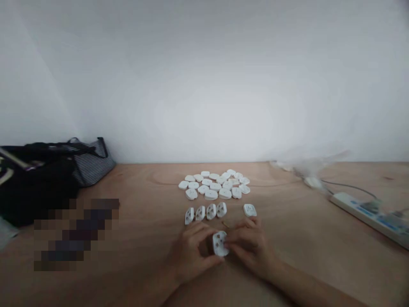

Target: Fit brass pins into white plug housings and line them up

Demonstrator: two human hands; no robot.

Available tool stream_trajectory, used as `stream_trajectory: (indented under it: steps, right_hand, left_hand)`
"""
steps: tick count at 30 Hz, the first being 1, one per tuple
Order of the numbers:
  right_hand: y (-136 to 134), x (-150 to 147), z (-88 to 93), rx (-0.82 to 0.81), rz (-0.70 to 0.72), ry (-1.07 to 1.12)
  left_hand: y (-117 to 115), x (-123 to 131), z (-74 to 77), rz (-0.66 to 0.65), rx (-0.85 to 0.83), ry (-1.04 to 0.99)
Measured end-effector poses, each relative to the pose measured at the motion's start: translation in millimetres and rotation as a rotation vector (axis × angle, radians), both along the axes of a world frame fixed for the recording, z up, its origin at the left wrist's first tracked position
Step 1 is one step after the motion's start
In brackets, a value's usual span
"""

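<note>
My left hand (pixel 193 249) is closed on a white plastic plug housing (pixel 220 244), gripping its edge between thumb and fingers. The housing is tilted up, and its open inner side shows small brass-coloured pieces. At its right edge, my right hand (pixel 251 245) has its fingertips pinched together; whatever they hold is hidden. Just beyond my hands, several similar housings (pixel 211 212) stand on edge in a row, with metal pieces inside. A single housing (pixel 249 209) lies flat beyond my right hand. Near the row's right end is a small brass-coloured piece (pixel 225 224).
Several more white housings (pixel 215 186) lie in a loose group farther back on the wooden table (pixel 147 213). On the right is a power strip (pixel 367 213) with a cable, near a clear plastic bag (pixel 313 166). Black and striped bags (pixel 92 164) sit at left, near a pixelated dark object (pixel 83 232).
</note>
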State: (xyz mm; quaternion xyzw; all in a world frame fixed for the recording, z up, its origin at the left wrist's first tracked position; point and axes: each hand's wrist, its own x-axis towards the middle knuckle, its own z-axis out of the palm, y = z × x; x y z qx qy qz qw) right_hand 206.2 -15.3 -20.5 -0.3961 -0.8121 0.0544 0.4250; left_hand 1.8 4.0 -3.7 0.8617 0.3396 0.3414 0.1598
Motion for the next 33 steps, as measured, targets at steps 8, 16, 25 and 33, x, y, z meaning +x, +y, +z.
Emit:
stream_trajectory:
  steps: [8,16,25,33]
  right_hand:
    - [-2,1,3.2,0.058,0.050,-0.037]
    - [-1,2,4.0,0.067,0.066,-0.058]
    - [-1,5,5.5,0.053,0.122,-0.030]
    - [-1,6,10.9,0.024,0.220,-0.018]
  left_hand:
    - [-2,1,3.3,-0.011,0.009,-0.003]
    - [-3,1,3.8,-0.030,0.035,-0.012]
    - [-2,1,2.0,-0.038,0.068,-0.006]
    - [-2,0,2.5,-0.021,0.078,-0.012]
